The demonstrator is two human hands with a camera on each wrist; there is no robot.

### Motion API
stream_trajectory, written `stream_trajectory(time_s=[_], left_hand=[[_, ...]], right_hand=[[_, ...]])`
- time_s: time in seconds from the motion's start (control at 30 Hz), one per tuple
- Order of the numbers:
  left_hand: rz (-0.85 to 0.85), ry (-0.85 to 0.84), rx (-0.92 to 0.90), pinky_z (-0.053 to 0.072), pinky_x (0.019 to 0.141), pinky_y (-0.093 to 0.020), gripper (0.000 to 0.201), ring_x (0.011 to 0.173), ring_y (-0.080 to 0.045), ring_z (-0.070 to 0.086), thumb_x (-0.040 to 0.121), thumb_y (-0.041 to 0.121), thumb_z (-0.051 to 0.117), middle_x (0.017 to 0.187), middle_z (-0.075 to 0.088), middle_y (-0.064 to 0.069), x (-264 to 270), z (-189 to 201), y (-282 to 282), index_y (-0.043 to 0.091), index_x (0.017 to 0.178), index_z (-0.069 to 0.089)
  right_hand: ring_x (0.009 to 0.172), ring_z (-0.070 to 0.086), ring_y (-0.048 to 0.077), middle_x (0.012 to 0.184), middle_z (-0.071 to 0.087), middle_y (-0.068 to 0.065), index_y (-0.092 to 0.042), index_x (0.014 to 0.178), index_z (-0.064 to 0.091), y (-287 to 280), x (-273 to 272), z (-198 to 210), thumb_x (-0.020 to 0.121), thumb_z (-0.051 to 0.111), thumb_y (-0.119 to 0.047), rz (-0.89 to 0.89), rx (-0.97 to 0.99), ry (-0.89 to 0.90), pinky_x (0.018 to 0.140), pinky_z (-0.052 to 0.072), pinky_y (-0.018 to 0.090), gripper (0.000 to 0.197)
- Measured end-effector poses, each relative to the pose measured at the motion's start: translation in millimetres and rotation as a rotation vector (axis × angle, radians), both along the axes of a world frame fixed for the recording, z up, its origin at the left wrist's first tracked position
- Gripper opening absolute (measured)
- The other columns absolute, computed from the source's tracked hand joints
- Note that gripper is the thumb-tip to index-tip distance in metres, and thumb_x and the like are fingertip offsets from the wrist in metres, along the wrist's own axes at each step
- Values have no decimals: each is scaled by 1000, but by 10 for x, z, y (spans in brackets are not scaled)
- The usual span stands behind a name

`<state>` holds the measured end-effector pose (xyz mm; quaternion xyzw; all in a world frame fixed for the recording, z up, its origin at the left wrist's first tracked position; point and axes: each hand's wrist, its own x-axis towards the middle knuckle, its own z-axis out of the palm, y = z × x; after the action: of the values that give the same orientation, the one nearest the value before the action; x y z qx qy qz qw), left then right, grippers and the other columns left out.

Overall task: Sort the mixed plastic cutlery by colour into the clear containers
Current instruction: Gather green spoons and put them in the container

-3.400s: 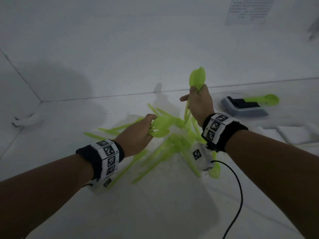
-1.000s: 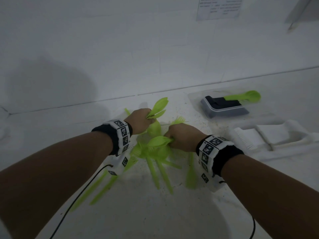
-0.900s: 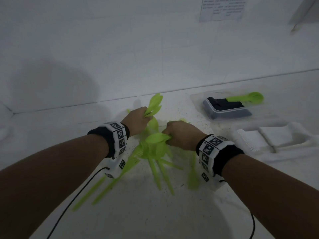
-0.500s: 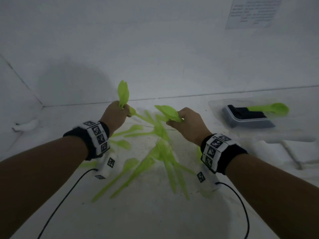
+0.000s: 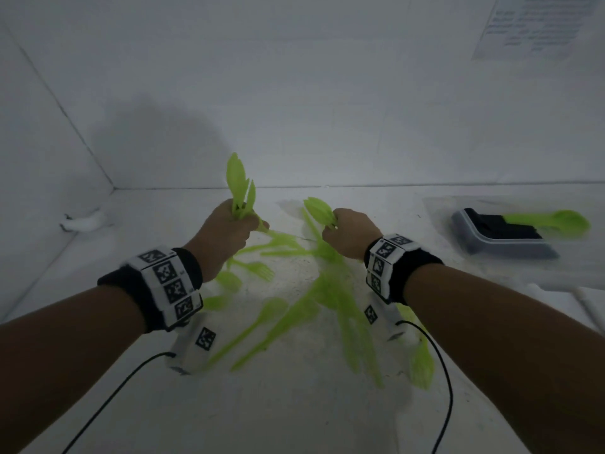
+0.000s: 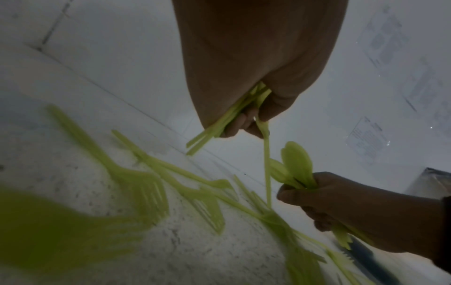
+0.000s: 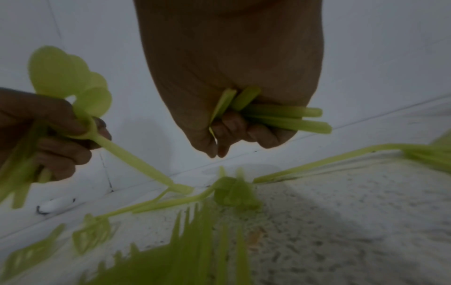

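A: How many pieces sit in the left hand (image 5: 226, 239)?

B: I cannot count them; the palm hides the middles of the lime-green plastic spoons in its fist (image 5: 240, 183), and their bowls overlap above the grip.

A: And the right hand (image 5: 348, 237)?

B: The same: the bunch of green plastic handles (image 7: 280, 117) vanishes inside its curled fingers.

A: Below both grips?

B: The loose green plastic forks and spoons on the white surface (image 5: 327, 296) smear into blur, and the right wrist view's bottom edge cuts them off.
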<state>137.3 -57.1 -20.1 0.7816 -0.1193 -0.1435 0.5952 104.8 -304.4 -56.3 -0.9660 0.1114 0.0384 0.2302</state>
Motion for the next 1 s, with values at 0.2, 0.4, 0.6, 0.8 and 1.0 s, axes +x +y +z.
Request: stream_trajectory(time_s=[0.2,0.4,0.6,0.8,1.0], left_hand=[[101,-3,-67,34,64,-31,18,65,-15,39,99,29,58,79,53,-2,-124,-76,37,13,90,57],[9,-100,118,41,75,-35,27,75,-14,45,106,43,49,87,46,0,-246,-189,50,17,99,48],[-87,-146,179,43,57,-40,27,55,-12,45,104,45,52,78,49,-2,-372,-272,78,18,109,50],[-97,-96,178,40,60,-33,25,52,-4,44,104,43,52,79,55,0,-433,-318,60,18,109,52],[-128,-77,214,37,56,-27,25,48,1,45,105,39,52,81,56,-2,-516,-296,44,14,110,52]], right_hand=[[80,52,23,83,48,-1,-12,95,50,49,196,-112,98,60,-41,-17,-28,77,59,36,30,31],[65,51,16,77,51,0,-12,90,53,127,279,-167,96,63,-38,-29,-88,93,52,37,27,28],[65,52,19,79,55,3,-14,76,47,186,330,-29,92,65,-32,-17,-120,73,55,39,27,31],[80,56,30,100,48,7,-9,103,54,242,308,96,102,48,-33,-36,-101,-90,68,43,33,25],[91,69,25,97,74,3,-12,107,58,263,261,164,97,58,-29,-117,385,-258,85,57,42,20]])
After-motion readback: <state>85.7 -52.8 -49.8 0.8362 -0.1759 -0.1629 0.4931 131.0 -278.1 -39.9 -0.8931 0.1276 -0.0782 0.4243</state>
